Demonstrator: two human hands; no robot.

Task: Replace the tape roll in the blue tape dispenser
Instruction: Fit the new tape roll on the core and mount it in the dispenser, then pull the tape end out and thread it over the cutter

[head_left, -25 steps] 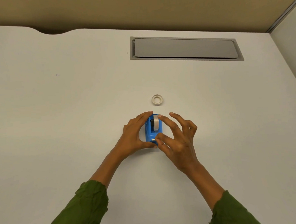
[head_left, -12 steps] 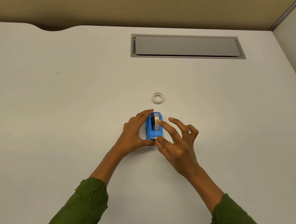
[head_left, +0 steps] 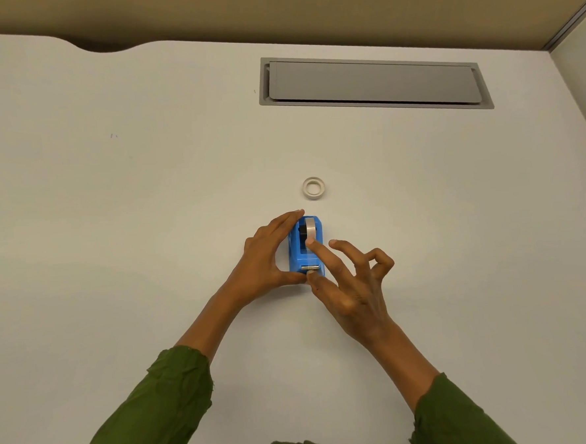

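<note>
The blue tape dispenser (head_left: 304, 255) stands on the white desk, cutter end toward me. A pale tape roll (head_left: 311, 229) sits in its cradle. My left hand (head_left: 264, 258) grips the dispenser's left side, index finger along its far end and thumb at its near corner. My right hand (head_left: 346, 280) is beside it on the right: the index fingertip rests on the seated roll, the thumb tip touches the cutter end, the other fingers are curled apart. A second, thin tape ring (head_left: 313, 188) lies flat on the desk just beyond the dispenser.
A grey recessed cable flap (head_left: 372, 83) is set in the white desk (head_left: 147, 213) at the back. A tan partition runs behind the desk, and a wall stands at the far right.
My right index finger has drawn back from the dispenser's far end onto the roll's top. The middle finger has lifted away to the right. My left hand stays put.
</note>
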